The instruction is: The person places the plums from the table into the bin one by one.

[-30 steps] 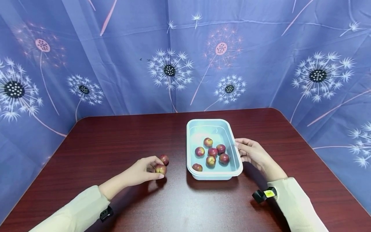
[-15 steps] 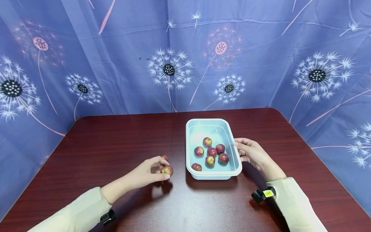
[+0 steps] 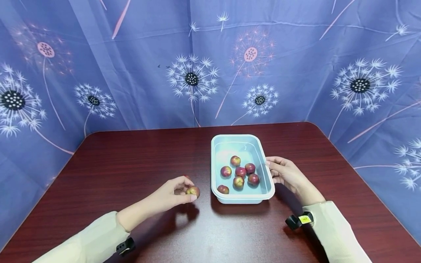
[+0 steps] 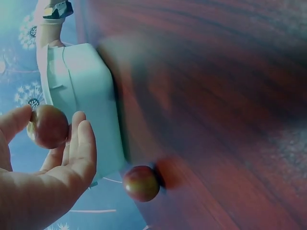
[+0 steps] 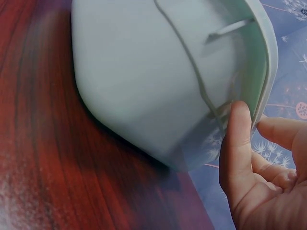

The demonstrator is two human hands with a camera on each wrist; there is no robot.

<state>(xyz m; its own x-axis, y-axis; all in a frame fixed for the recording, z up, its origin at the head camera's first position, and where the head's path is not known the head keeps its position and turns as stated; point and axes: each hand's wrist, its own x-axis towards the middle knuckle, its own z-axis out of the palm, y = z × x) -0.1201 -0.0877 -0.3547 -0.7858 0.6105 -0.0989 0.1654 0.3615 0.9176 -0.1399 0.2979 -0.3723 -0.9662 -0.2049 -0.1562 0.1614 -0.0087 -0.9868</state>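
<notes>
My left hand (image 3: 167, 196) pinches a red-and-yellow plum (image 3: 193, 191) between thumb and fingers, raised above the table to the left of the container. Behind that hand a second plum (image 4: 141, 183) rests on the tabletop; in the head view the fingers hide most of it. The pale blue plastic container (image 3: 244, 201) stands on the table with several plums (image 3: 241, 172) lying in it. At its right side, my right hand (image 3: 289, 176) grips the rim, which the right wrist view shows between thumb and fingers (image 5: 239, 139).
Dark red wood-grain table (image 3: 131, 157) lies under everything. A blue curtain (image 3: 158, 54) with dandelion prints hangs behind and beside it. Black bands with small devices (image 3: 300, 220) are worn at both wrists.
The left hand has lifted its plum and carried it a little right, toward the container, now covering most of the plum behind. The right hand and container look still.
</notes>
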